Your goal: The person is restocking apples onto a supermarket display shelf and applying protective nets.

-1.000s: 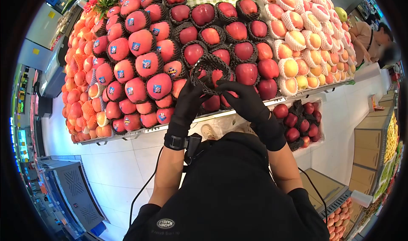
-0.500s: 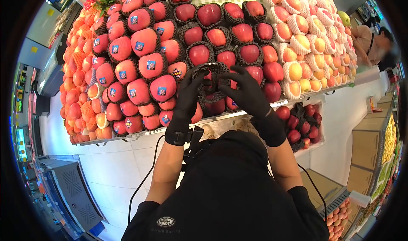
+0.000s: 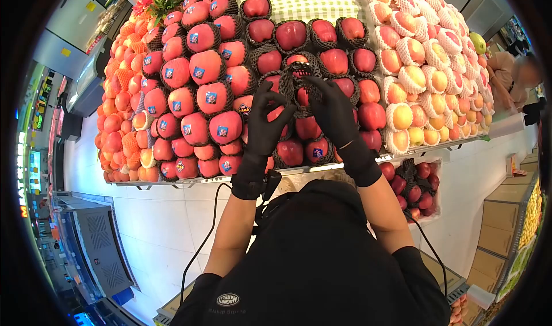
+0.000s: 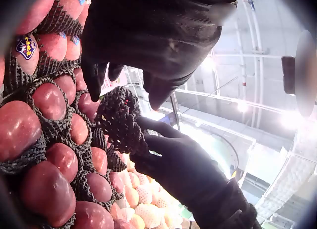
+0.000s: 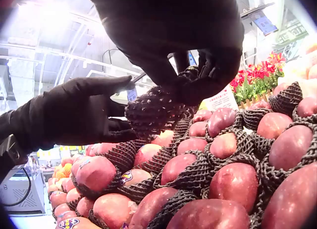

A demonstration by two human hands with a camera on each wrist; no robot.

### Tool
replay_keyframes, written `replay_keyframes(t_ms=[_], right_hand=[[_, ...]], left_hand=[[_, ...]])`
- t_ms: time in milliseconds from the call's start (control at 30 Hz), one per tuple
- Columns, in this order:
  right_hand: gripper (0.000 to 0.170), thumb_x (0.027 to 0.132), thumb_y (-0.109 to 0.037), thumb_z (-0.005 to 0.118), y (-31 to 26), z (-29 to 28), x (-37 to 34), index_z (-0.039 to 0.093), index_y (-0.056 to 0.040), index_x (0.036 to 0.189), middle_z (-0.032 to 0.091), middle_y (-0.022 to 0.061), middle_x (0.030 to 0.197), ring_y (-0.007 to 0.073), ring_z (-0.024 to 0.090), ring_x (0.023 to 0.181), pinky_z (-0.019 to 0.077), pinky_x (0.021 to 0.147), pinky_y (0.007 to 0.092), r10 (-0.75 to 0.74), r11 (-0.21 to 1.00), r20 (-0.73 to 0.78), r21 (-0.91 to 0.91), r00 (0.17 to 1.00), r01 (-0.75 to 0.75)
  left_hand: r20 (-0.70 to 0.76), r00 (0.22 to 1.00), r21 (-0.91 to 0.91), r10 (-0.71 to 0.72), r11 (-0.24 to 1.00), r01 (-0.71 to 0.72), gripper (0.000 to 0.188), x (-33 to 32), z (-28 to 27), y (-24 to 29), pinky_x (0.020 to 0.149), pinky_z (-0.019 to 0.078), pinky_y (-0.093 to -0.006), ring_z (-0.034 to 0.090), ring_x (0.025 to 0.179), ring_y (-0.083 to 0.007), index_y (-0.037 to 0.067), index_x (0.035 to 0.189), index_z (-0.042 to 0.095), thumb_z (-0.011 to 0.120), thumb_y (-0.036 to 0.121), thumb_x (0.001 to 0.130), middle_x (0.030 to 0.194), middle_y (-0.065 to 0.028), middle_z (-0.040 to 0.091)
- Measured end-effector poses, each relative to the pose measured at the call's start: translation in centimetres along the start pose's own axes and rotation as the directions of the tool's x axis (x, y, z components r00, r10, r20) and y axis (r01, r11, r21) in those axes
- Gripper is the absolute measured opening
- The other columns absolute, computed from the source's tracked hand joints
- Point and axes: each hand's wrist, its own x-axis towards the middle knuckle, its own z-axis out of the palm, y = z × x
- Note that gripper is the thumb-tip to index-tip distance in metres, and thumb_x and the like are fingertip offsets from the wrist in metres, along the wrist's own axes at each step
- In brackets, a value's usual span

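A black foam net (image 3: 301,71) is pinched by the gloved right hand (image 3: 334,114) above the dark red apples (image 3: 291,36). The gloved left hand (image 3: 265,127) is just left of it, thumb and fingers bent and apart. In the right wrist view, the left hand (image 5: 74,110) reaches the near end of the net (image 5: 156,112) with spread fingers, while the right hand (image 5: 183,40) pinches its other end. The left wrist view shows the net (image 4: 119,121) below the left hand's fingertips. Whether anything is inside the net cannot be told.
Stickered apples (image 3: 206,67) in black nets and orange fruit (image 3: 123,101) lie left; peach-coloured fruit (image 3: 411,78) in white nets lies right. A checkered cloth (image 3: 316,1) is behind. Below the display's right side stands a box of apples (image 3: 422,202). A person (image 3: 509,75) is at far right.
The net and right hand have moved further over the display. The left hand has drawn away from the net's side, and the net, held wide before, looks narrower.
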Motion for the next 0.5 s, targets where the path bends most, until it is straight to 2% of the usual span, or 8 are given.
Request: replay_keyframes(t_ms=[67, 167, 267, 367, 500], right_hand=[[0.039, 0.083, -0.002, 0.061, 0.0, 0.3, 0.2, 0.06, -0.0103, 0.122, 0.061, 0.0147, 0.104, 0.0309, 0.063, 0.091, 0.051, 0.077, 0.0373, 0.01, 0.999, 0.014, 0.036, 1.0, -0.01], [0.042, 0.083, 0.0, 0.06, 0.1, 0.3, 0.4, 0.059, -0.0111, 0.123, 0.06, 0.0149, 0.104, 0.0299, 0.062, 0.087, 0.0506, 0.075, 0.0369, 0.014, 0.999, 0.044, 0.038, 0.999, -0.016], [0.044, 0.082, 0.002, 0.058, 0.9, 0.4, 0.3, 0.058, -0.0113, 0.125, 0.06, 0.015, 0.105, 0.0273, 0.061, 0.085, 0.0502, 0.074, 0.0362, -0.036, 0.991, 0.024, 0.13, 0.999, 0.033], [0.046, 0.081, 0.002, 0.058, 1.5, 0.1, 0.6, 0.056, -0.0099, 0.126, 0.059, 0.0156, 0.106, 0.0261, 0.061, 0.085, 0.0498, 0.074, 0.0356, -0.018, 0.998, 0.061, 0.068, 0.998, 0.014], [0.05, 0.08, 0.0, 0.061, 1.1, -0.6, 0.6, 0.053, -0.0089, 0.129, 0.058, 0.0171, 0.107, 0.0294, 0.06, 0.088, 0.0495, 0.077, 0.0379, 0.024, 0.999, 0.054, 0.024, 0.998, -0.025]], left_hand=[[0.008, 0.999, -0.004, 0.048, 0.999, -0.048, 0.034, 0.3, 0.4, 0.3, 0.095, 0.0483, -0.0347, 0.052, 0.123, -0.0229, 0.004, 0.116, 0.063, 0.07, 0.006, 0.083, 0.143, -0.0192, 0.043], [0.001, 1.0, 0.102, -0.007, 0.995, 0.007, 0.038, 0.8, 0.2, -0.1, 0.089, 0.0516, -0.033, 0.059, 0.115, -0.0237, 0.004, 0.123, 0.061, 0.067, 0.007, 0.086, 0.141, -0.0212, 0.046], [-0.011, 1.0, 0.118, 0.017, 0.993, -0.016, 0.04, 1.0, 0.4, 0.1, 0.083, 0.0537, -0.0314, 0.064, 0.103, -0.0229, 0.005, 0.127, 0.059, 0.065, 0.008, 0.088, 0.138, -0.0215, 0.05], [-0.059, 0.994, 0.228, 0.088, 0.971, -0.072, 0.04, 1.1, 0.6, 0.6, 0.081, 0.054, -0.0312, 0.066, 0.1, -0.0222, 0.005, 0.126, 0.06, 0.062, 0.005, 0.087, 0.138, -0.0217, 0.05], [0.007, 0.998, 0.447, 0.07, 0.892, -0.065, 0.045, 1.3, 0.7, 3.7, 0.076, 0.0543, -0.0317, 0.068, 0.095, -0.0254, 0.003, 0.128, 0.057, 0.059, 0.001, 0.083, 0.136, -0.0245, 0.05]])
